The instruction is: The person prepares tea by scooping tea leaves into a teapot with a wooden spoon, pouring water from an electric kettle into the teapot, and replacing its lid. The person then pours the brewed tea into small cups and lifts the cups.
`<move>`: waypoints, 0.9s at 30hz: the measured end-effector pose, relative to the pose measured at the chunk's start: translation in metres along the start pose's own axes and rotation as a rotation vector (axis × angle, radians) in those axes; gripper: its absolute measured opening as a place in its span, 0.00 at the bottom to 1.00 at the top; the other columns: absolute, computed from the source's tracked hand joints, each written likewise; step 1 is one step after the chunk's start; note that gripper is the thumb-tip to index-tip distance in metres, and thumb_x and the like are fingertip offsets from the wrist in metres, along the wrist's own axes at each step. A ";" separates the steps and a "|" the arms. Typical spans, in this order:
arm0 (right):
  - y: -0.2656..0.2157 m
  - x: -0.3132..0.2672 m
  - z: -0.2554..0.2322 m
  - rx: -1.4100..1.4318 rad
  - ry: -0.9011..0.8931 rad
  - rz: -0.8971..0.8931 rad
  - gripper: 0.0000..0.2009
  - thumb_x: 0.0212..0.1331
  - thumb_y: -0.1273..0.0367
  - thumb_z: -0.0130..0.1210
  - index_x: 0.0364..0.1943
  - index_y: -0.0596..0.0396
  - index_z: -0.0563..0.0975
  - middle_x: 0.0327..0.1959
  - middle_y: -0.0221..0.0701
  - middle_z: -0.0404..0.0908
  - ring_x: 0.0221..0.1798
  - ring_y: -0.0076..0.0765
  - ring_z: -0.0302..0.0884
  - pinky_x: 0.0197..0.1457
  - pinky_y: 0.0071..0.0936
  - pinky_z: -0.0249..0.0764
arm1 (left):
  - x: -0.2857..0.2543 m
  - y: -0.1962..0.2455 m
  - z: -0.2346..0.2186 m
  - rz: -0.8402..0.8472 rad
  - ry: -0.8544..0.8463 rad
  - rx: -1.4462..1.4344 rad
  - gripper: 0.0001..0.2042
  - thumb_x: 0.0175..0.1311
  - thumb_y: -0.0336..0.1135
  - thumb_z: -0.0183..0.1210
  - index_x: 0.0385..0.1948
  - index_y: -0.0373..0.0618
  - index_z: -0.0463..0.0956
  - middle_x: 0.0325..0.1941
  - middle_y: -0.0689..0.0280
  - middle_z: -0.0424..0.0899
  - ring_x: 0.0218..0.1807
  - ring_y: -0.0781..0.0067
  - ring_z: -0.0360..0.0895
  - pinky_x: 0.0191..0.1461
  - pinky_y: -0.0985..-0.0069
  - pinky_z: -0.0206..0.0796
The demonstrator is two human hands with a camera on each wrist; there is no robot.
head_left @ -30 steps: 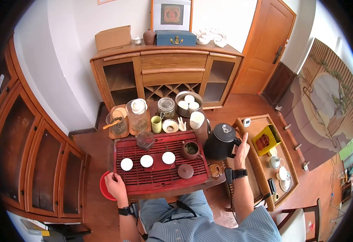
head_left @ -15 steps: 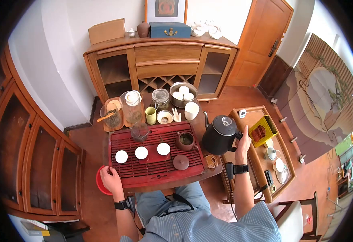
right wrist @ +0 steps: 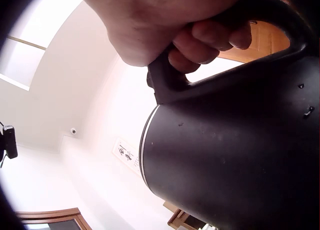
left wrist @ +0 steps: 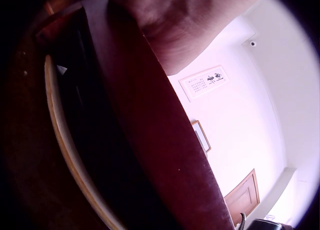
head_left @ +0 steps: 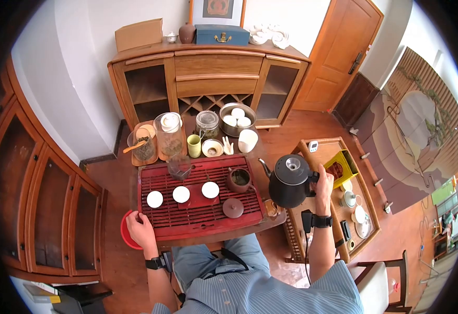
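Observation:
My right hand [head_left: 323,191] grips the handle of a black gooseneck kettle [head_left: 287,189], its fingers curled through the handle in the right wrist view. The kettle, lid on, is held just right of the red slatted tea tray [head_left: 203,226], spout toward the tray. My left hand [head_left: 141,230] rests at the tray's front left corner, over a red basin [head_left: 127,238]; its fingertips are hidden in the left wrist view. Three white cups [head_left: 181,194] stand in a row on the tray. Behind them is a glass pitcher [head_left: 180,168]. An uncovered brown teapot [head_left: 239,180] holds leaves; its lid [head_left: 232,208] lies in front.
Behind the tray stand glass jars [head_left: 207,124], a green cup [head_left: 194,146], a white vessel [head_left: 248,141] and a metal bowl [head_left: 238,109] of white cups. To the right, a wicker-edged cart [head_left: 312,214] carries a yellow tin [head_left: 342,168] and teaware. A cable hangs by my right wrist.
My right hand has moved the kettle a little to the right, away from the tray, and its spout now shows more clearly. My left hand stays at the tray corner. The head view has shifted slightly.

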State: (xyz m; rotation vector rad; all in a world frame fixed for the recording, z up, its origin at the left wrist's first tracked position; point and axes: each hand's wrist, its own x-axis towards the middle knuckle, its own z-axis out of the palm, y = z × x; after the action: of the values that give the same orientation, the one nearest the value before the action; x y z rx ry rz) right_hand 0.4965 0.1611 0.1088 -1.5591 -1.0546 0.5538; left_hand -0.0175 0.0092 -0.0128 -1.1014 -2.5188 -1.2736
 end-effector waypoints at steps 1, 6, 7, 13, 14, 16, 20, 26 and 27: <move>-0.003 0.001 0.000 0.008 -0.010 0.001 0.25 0.68 0.58 0.49 0.15 0.61 0.73 0.11 0.25 0.68 0.12 0.20 0.61 0.15 0.24 0.54 | 0.000 -0.002 0.002 0.018 0.016 0.004 0.07 0.67 0.31 0.56 0.39 0.38 0.75 0.38 0.60 0.76 0.38 0.58 0.77 0.43 0.65 0.69; -0.023 -0.005 0.001 -0.068 -0.104 -0.073 0.23 0.66 0.61 0.49 0.15 0.62 0.73 0.11 0.26 0.69 0.12 0.21 0.61 0.17 0.25 0.55 | 0.000 0.008 -0.002 0.021 0.069 -0.043 0.06 0.63 0.31 0.57 0.36 0.38 0.75 0.35 0.57 0.76 0.37 0.54 0.76 0.41 0.60 0.68; -0.025 -0.006 0.003 -0.121 -0.112 -0.100 0.23 0.66 0.61 0.49 0.15 0.63 0.73 0.11 0.26 0.68 0.13 0.21 0.62 0.18 0.26 0.56 | 0.000 0.009 -0.003 0.004 0.054 -0.041 0.06 0.63 0.31 0.57 0.37 0.38 0.75 0.35 0.57 0.76 0.37 0.54 0.77 0.42 0.60 0.69; -0.034 -0.004 0.016 -0.329 -0.083 -0.329 0.25 0.62 0.58 0.52 0.18 0.70 0.65 0.11 0.39 0.55 0.16 0.28 0.57 0.24 0.38 0.59 | -0.001 0.006 -0.002 -0.014 0.035 -0.025 0.07 0.64 0.31 0.57 0.38 0.38 0.76 0.38 0.58 0.77 0.39 0.55 0.78 0.43 0.61 0.70; -0.036 -0.004 0.017 -0.329 -0.085 -0.332 0.25 0.62 0.58 0.52 0.18 0.70 0.65 0.11 0.39 0.55 0.16 0.28 0.57 0.24 0.38 0.59 | -0.001 0.004 -0.002 -0.021 0.013 -0.013 0.07 0.66 0.32 0.57 0.39 0.38 0.76 0.39 0.59 0.77 0.41 0.57 0.78 0.44 0.63 0.70; -0.040 -0.003 0.021 -0.379 -0.090 -0.377 0.24 0.61 0.59 0.52 0.18 0.70 0.66 0.11 0.44 0.57 0.15 0.31 0.58 0.25 0.40 0.61 | 0.000 0.002 0.000 -0.018 0.023 -0.012 0.07 0.66 0.32 0.57 0.39 0.38 0.76 0.39 0.59 0.77 0.41 0.56 0.78 0.44 0.63 0.70; -0.044 0.001 0.022 -0.423 -0.108 -0.393 0.24 0.60 0.58 0.52 0.18 0.70 0.67 0.12 0.47 0.59 0.15 0.35 0.59 0.26 0.41 0.62 | -0.002 0.003 0.000 -0.003 0.038 -0.022 0.07 0.66 0.32 0.56 0.38 0.38 0.76 0.39 0.59 0.77 0.40 0.56 0.78 0.44 0.63 0.70; -0.048 0.001 0.015 -0.507 -0.157 -0.539 0.23 0.61 0.59 0.51 0.19 0.70 0.69 0.15 0.53 0.64 0.16 0.48 0.64 0.27 0.41 0.64 | -0.001 0.005 -0.002 -0.009 0.022 -0.014 0.07 0.66 0.32 0.56 0.39 0.38 0.76 0.38 0.59 0.77 0.39 0.56 0.78 0.43 0.63 0.69; -0.052 -0.003 0.015 -0.440 -0.139 -0.383 0.24 0.61 0.58 0.51 0.19 0.70 0.69 0.15 0.54 0.65 0.16 0.49 0.64 0.27 0.41 0.64 | -0.001 0.004 -0.002 -0.008 0.022 -0.014 0.07 0.66 0.32 0.56 0.39 0.38 0.76 0.38 0.59 0.77 0.39 0.56 0.78 0.43 0.63 0.69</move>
State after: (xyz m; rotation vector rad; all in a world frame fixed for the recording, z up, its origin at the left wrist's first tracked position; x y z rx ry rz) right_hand 0.4660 0.1660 0.1532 -1.6457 -1.6176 0.1709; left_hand -0.0145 0.0091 -0.0090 -1.0754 -2.5050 -1.2999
